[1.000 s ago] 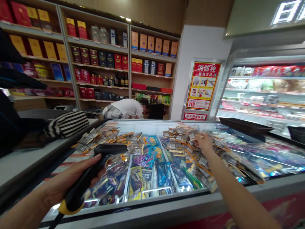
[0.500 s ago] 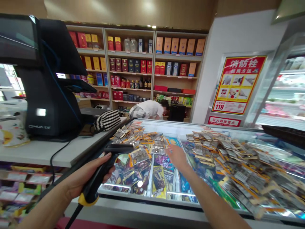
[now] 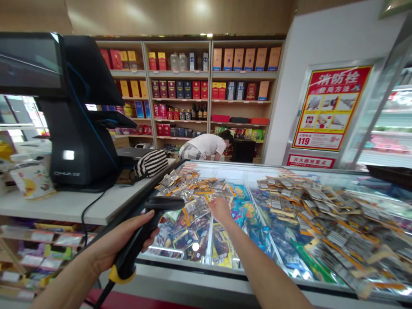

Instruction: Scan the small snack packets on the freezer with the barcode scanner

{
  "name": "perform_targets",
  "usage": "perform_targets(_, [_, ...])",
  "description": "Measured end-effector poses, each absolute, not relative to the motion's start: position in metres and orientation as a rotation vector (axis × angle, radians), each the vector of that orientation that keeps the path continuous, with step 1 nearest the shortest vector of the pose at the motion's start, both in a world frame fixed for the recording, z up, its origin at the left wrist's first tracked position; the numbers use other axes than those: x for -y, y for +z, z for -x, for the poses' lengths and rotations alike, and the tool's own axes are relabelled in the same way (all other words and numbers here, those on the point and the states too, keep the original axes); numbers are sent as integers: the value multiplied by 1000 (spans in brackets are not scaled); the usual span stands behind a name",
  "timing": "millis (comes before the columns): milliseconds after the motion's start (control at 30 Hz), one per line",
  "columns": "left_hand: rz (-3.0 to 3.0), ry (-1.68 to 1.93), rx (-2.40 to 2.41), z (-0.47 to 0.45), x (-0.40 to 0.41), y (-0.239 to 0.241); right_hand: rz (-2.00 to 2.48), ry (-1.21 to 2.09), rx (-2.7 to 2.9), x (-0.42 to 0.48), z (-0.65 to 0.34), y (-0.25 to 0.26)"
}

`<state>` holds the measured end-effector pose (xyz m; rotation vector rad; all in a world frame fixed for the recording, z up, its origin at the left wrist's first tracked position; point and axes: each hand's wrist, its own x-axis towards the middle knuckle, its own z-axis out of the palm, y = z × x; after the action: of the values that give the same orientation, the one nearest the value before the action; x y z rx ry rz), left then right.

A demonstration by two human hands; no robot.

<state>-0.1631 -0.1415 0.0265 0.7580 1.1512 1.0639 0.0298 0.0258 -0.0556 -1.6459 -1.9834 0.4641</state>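
- The left hand [image 3: 117, 242] is wrapped tight around the black grip of a barcode scanner [image 3: 146, 234], thumb on top; its head points out over the freezer lid, a yellow collar and cable hang below.
- The right hand [image 3: 220, 209] reaches forward with fingers curled down onto the left heap of packets [image 3: 193, 191]; whether it has pinched one I cannot tell.
- Judging by the layout, no packet is under the scanner yet.
- The packets are small, flat and glossy, foil-silver with orange strips; a second, larger heap [image 3: 309, 206] lies well apart to the right.
- Both heaps rest on the glass freezer lid [image 3: 225, 169], smooth and reflective, with bright wrapped ice creams [image 3: 222, 244] beneath.
- Left, the white bench [image 3: 67, 205] carries a black till terminal [image 3: 77, 128] and a striped pouch [image 3: 151, 163].
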Motion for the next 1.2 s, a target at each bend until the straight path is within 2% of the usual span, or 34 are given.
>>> perform_targets(300, [-829,921,-1088,112,117,32,1294,603,1470,-39,-143,-40])
perform_targets(533, [-948,797,-962,66,95,40,1291,541,1312,-30,-217,-30])
perform_targets(1200, [-1139,752,-942,49,99,38,1243,595,1253,-24,-221,-36])
